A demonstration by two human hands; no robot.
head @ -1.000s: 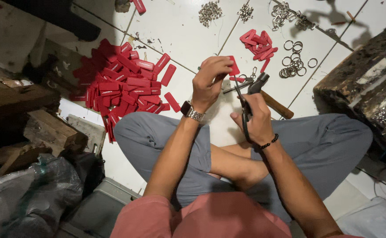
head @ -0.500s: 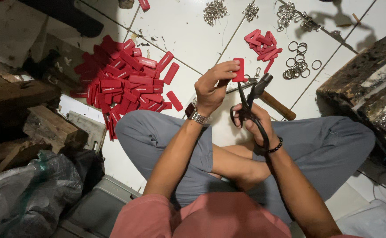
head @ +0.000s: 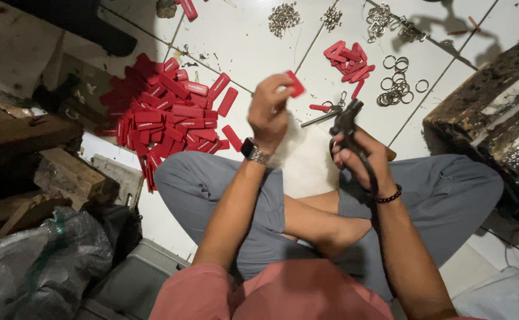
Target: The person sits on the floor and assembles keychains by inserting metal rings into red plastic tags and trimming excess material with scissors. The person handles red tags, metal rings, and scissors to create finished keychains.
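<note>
Left hand [head: 269, 109]: fingers pinched shut on a red tag [head: 295, 83], raised above the tiled floor [head: 242, 41].
Right hand [head: 360, 157]: fingers wrapped tight around black pliers [head: 345, 121].
Red tag pile [head: 164, 115]: well left of the left fingers.

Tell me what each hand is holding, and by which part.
Left hand pinches a red tag by its lower end. Right hand grips black pliers by the handles.
</note>
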